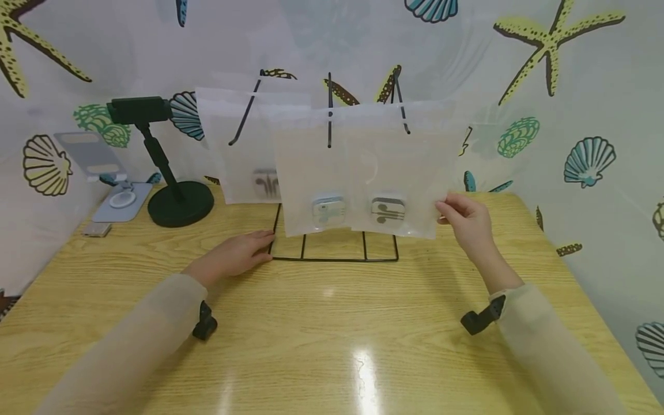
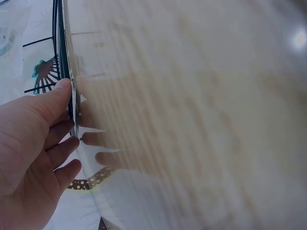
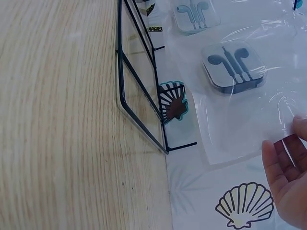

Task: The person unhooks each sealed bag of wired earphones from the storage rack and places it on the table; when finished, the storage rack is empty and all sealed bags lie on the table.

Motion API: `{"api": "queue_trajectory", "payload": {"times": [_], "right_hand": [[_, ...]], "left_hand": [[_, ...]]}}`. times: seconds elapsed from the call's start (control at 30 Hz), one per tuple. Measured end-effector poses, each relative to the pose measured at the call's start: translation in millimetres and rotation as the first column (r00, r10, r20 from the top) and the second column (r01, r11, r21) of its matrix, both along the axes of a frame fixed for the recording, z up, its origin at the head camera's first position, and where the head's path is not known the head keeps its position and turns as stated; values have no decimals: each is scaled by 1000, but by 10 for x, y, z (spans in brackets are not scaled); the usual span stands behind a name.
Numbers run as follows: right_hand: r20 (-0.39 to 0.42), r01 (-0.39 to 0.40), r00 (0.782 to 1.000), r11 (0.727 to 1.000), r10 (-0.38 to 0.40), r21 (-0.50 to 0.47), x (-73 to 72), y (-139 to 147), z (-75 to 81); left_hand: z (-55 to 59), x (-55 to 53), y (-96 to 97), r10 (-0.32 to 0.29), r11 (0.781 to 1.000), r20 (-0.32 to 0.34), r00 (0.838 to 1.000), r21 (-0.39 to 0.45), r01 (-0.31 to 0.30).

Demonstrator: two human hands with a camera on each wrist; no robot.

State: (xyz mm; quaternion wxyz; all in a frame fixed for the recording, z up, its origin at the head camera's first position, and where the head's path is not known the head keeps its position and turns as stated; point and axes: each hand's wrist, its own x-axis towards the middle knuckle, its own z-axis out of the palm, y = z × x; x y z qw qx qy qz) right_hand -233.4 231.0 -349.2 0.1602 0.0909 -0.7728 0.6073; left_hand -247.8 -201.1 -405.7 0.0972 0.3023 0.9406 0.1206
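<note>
A black wire display rack (image 1: 334, 260) stands on the table, with three clear plastic bags hanging from its prongs. My left hand (image 1: 236, 253) holds the left side of its base, thumb on the black wire in the left wrist view and fingers beyond it. At the right, my right hand (image 1: 469, 225) pinches the side edge of the right bag (image 1: 415, 173), which holds dark earphones in a square clear case (image 3: 234, 67). The middle bag (image 1: 295, 167) contains a pale blue earphone case (image 1: 329, 211). Partly behind it hangs the left bag (image 1: 233, 161), with another dark earphone case (image 1: 266, 183).
To the left on the wooden table (image 1: 321, 334) are a dark green stand with a round base (image 1: 180, 203) and a grey folding stand (image 1: 121, 202). A small flat box (image 1: 97, 229) lies near them. Behind hangs a white cloth (image 1: 353, 34) printed with shells and starfish.
</note>
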Motion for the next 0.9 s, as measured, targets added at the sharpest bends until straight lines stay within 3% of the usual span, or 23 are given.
{"api": "queue_trajectory", "payload": {"times": [0.5,0.9], "right_hand": [[-4,-13,1000,1000,13,15,220,82,67],[-62,-10,998,1000,12,26,367,164,131]], "left_hand": [[-5,10,11,10,1000,13,1000,16,-10],[2,14,14,18,1000,16,1000,11,-18]]}}
